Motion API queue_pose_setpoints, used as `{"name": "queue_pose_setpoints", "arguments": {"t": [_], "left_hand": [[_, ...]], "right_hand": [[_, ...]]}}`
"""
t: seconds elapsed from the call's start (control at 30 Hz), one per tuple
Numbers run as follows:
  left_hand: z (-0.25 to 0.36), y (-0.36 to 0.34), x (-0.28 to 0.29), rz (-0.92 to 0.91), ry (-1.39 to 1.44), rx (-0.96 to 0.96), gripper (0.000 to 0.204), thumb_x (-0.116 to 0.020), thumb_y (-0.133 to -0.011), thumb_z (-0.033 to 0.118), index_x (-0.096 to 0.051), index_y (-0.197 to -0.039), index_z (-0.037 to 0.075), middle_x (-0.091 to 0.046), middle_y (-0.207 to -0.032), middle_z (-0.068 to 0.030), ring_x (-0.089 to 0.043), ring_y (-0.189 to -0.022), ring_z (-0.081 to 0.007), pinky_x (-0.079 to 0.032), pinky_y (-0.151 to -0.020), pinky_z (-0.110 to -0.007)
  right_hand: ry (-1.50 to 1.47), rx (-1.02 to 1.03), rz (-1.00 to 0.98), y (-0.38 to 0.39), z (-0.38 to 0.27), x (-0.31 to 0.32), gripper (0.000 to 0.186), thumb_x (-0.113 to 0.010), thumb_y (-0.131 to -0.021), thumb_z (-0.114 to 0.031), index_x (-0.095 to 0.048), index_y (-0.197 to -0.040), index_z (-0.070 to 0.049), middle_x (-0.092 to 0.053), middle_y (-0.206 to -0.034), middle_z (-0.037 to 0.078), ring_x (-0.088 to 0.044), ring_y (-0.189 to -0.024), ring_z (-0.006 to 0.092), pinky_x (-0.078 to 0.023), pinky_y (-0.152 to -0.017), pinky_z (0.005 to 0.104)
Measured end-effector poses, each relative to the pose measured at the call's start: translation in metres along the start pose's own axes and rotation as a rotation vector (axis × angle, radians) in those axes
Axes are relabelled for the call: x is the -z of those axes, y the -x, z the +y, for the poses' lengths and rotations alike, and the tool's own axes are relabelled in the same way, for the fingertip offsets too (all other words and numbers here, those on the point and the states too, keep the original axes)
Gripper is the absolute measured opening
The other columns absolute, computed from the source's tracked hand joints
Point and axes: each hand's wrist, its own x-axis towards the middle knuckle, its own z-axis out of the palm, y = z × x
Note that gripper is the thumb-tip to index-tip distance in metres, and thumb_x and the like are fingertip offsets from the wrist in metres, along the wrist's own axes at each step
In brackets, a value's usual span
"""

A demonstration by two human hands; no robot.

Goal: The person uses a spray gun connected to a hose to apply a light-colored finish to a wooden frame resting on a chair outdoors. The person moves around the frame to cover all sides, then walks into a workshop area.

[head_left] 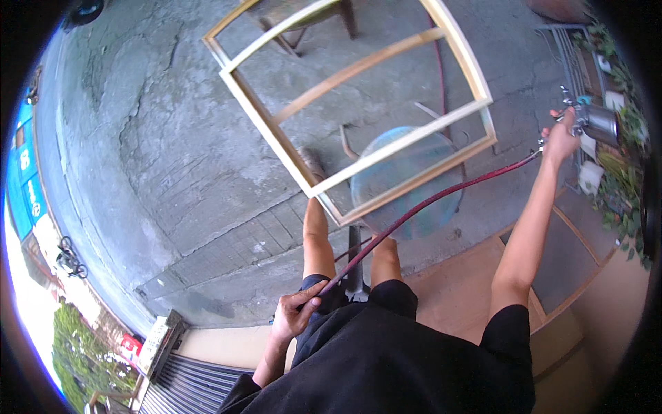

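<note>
My right hand (562, 140) is out at the right, closed around a spray gun (574, 114) with a metal cup. From the gun's handle a dark red hose (427, 201) sags across in front of me to my left hand (296, 315). The fingers of that hand are wrapped round the hose near my waist. Ahead of me stands a pale wooden frame (264, 131) with a crossbar, tilted in view. Its near end lies over a round bluish stool top (386, 155). Both hands are apart from the frame.
Beyond the frame is a brown stool (303, 17) on cracked concrete floor (158, 138). Potted plants (614, 176) and a metal rack (569, 52) line the right side. A wood-edged panel (558, 252) leans near my right arm. More hose (440, 76) runs along the floor.
</note>
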Motion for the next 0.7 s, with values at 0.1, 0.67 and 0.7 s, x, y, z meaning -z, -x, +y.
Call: {"name": "queue_pose_setpoints", "arguments": {"t": [0.1,0.67,0.7], "left_hand": [[-0.019,0.002,0.044,0.032,0.102,0.015,0.032,-0.066,-0.096,0.018,-0.069,-0.125,0.003,-0.075,-0.093,-0.0138,-0.068,-0.084,-0.0133,-0.052,-0.078,-0.029],[-0.115,0.066,0.231,0.700,0.813,0.315,0.032,-0.046,-0.107,0.032,-0.059,-0.096,0.004,-0.037,-0.059,0.0033,-0.033,-0.052,-0.0076,-0.029,-0.051,-0.025],[-0.121,0.072,0.233,0.694,0.832,0.312,0.032,-0.046,-0.107,0.032,-0.059,-0.095,0.004,-0.037,-0.060,0.0033,-0.033,-0.052,-0.0076,-0.029,-0.051,-0.025]], "right_hand": [[-0.132,0.005,-0.004,0.039,-0.029,-0.066,0.040,-0.059,-0.100,-0.038,-0.070,-0.104,0.000,-0.073,-0.081,0.012,-0.051,-0.039,0.0136,-0.042,-0.038,0.0269],[-0.190,-0.054,-0.985,0.427,-0.044,-0.244,0.028,-0.069,-0.096,-0.030,-0.071,-0.088,-0.003,-0.067,-0.064,0.002,-0.060,-0.058,0.0073,-0.044,-0.051,0.0277],[-0.215,-0.021,-1.031,0.436,-0.048,-0.242,0.029,-0.069,-0.096,-0.029,-0.070,-0.088,-0.002,-0.064,-0.063,0.001,-0.057,-0.057,0.0066,-0.042,-0.051,0.0278]]}}
